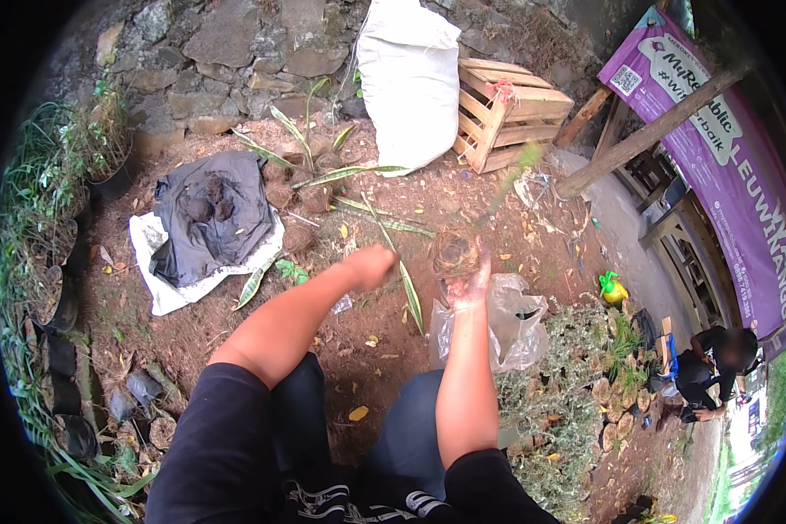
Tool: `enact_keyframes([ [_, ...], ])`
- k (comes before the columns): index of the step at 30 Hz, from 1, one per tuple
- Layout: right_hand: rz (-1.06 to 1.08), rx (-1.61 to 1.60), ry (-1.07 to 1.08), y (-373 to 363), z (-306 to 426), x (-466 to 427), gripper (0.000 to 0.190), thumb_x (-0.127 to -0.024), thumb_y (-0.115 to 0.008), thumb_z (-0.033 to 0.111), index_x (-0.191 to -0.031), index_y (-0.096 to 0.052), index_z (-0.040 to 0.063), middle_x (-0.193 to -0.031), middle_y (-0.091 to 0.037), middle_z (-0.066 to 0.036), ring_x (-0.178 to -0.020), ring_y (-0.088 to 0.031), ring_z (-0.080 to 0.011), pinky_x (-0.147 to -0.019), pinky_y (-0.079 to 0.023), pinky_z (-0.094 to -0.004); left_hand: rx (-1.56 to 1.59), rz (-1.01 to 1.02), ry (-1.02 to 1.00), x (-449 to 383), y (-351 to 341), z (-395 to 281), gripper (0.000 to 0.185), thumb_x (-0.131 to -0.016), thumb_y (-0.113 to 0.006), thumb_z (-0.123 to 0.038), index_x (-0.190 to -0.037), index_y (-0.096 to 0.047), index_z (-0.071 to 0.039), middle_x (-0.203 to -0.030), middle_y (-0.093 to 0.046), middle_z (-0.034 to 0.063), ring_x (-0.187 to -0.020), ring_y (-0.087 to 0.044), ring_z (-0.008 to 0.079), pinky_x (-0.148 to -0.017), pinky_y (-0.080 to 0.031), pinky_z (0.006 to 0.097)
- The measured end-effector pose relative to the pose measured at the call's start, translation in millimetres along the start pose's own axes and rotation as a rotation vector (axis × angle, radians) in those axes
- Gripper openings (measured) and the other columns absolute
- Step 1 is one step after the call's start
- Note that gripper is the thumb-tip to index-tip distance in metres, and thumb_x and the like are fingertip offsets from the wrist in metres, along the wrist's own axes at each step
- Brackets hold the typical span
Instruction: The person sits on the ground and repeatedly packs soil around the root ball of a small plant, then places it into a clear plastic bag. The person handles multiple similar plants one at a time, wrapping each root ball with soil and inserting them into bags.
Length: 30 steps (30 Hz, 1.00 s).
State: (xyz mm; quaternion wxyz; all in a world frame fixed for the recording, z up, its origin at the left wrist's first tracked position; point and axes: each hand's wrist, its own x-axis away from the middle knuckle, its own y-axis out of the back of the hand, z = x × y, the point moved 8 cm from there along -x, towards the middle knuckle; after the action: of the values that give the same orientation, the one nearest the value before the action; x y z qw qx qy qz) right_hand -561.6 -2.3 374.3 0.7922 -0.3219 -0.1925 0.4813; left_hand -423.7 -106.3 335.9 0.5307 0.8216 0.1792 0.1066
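Observation:
My right hand (468, 281) holds up a round ball of brown plant fibre (455, 252), the palm and fingers under and beside it. A blurred green leaf (524, 160) extends up and right from the ball. To its left, my left hand (372, 267) is apart from the ball, fingers curled and blurred by motion; whether something thin is in them cannot be made out. Close by this hand lies a long yellow-edged snake plant leaf (411, 298). Several similar fibre balls (298, 239) sit on the soil beyond, some with snake plants (308, 147) in them.
A dark plastic sheet (177, 249) with clumps of soil lies over a white sack at left. A full white sack (409, 92) and a wooden crate (507, 118) stand by the stone wall (223, 39). Clear plastic (517, 321) lies below my right hand. A person (714, 367) crouches at far right.

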Motion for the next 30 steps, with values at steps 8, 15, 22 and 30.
enact_keyframes([
  [8,-0.295,0.298,0.352,38,23,-13,0.043,-0.101,-0.059,0.035,-0.133,-0.045,0.008,-0.121,-0.061,-0.011,-0.095,-0.068,-0.0226,-0.063,-0.06,-0.041,0.071,0.023,-0.127,-5,-15,-41,0.029,-0.096,-0.054,-0.017,-0.119,-0.06,0.0,-0.107,-0.067,0.0291,-0.106,-0.063,0.0459,-0.092,-0.05,0.0533],
  [15,-0.422,0.576,0.448,64,32,-12,0.068,-0.1,-0.061,0.032,-0.15,-0.029,-0.002,-0.151,-0.041,-0.022,-0.135,-0.047,-0.0323,-0.109,-0.044,-0.0418,0.247,-0.069,-0.21,-4,6,-85,0.027,-0.094,-0.051,-0.013,-0.114,-0.063,0.002,-0.103,-0.068,0.0293,-0.105,-0.063,0.0452,-0.092,-0.05,0.0512],
  [22,-0.55,0.77,0.352,67,21,-10,0.088,-0.1,-0.06,0.033,-0.159,-0.006,-0.004,-0.164,-0.021,-0.021,-0.15,-0.027,-0.0301,-0.121,-0.022,-0.0393,0.376,-0.12,-0.18,12,46,-96,0.022,-0.09,-0.059,-0.01,-0.107,-0.07,-0.001,-0.108,-0.069,0.027,-0.108,-0.063,0.0441,-0.095,-0.05,0.0473],
  [30,-0.161,0.637,0.172,31,-13,-17,0.073,-0.102,-0.055,0.033,-0.158,-0.022,0.0,-0.16,-0.033,-0.021,-0.147,-0.034,-0.0317,-0.117,-0.03,-0.0411,0.178,-0.395,-0.208,31,87,-88,0.024,-0.093,-0.066,-0.02,-0.109,-0.072,-0.004,-0.129,-0.062,0.025,-0.125,-0.054,0.0429,-0.11,-0.041,0.05],
])
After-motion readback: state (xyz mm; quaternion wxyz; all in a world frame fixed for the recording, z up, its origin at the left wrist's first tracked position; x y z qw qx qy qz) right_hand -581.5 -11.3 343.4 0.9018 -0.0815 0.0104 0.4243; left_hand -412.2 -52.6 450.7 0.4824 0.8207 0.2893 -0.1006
